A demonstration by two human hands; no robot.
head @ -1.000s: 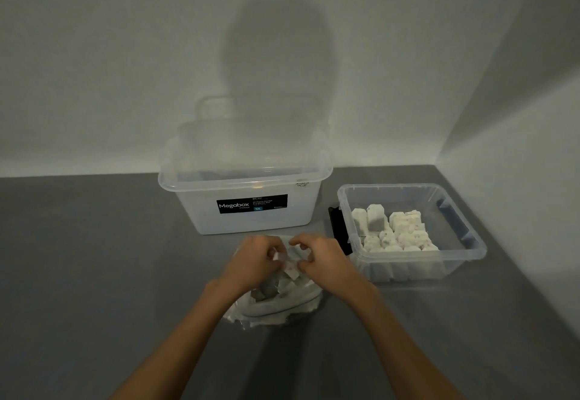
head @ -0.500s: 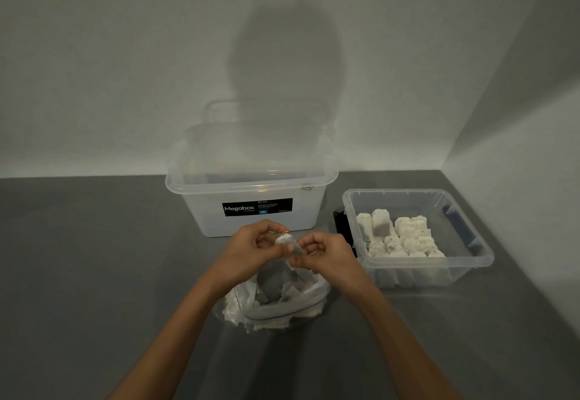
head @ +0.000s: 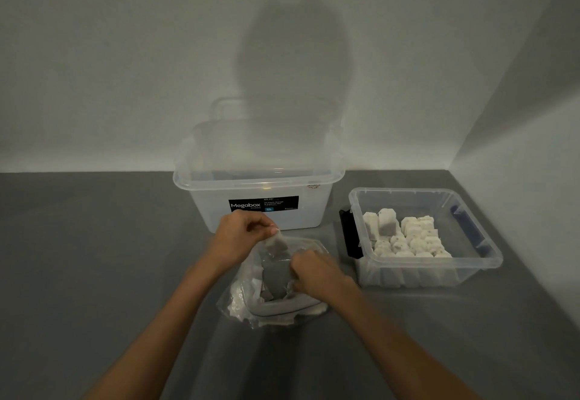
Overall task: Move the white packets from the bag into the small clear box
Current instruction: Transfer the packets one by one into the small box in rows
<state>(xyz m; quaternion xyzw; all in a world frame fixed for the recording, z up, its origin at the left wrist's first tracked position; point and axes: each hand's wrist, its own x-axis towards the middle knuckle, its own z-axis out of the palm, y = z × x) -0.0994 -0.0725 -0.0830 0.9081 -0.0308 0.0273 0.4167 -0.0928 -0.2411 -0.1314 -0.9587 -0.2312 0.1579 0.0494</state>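
Note:
A clear plastic bag of white packets lies on the grey floor in front of me. My left hand pinches one white packet by its top, just above the bag's mouth. My right hand reaches into the bag's right side with its fingers curled on packets inside; what exactly it grips is hidden. The small clear box stands to the right, holding several white packets in rows.
A large clear Megabox tub with a lid stands just behind the bag. A black object sits against the small box's left wall. Walls close the space behind and to the right; grey floor extends to the left.
Both hands held one packet together above the bag. Now my left hand keeps it alone, and my right hand has dropped into the bag.

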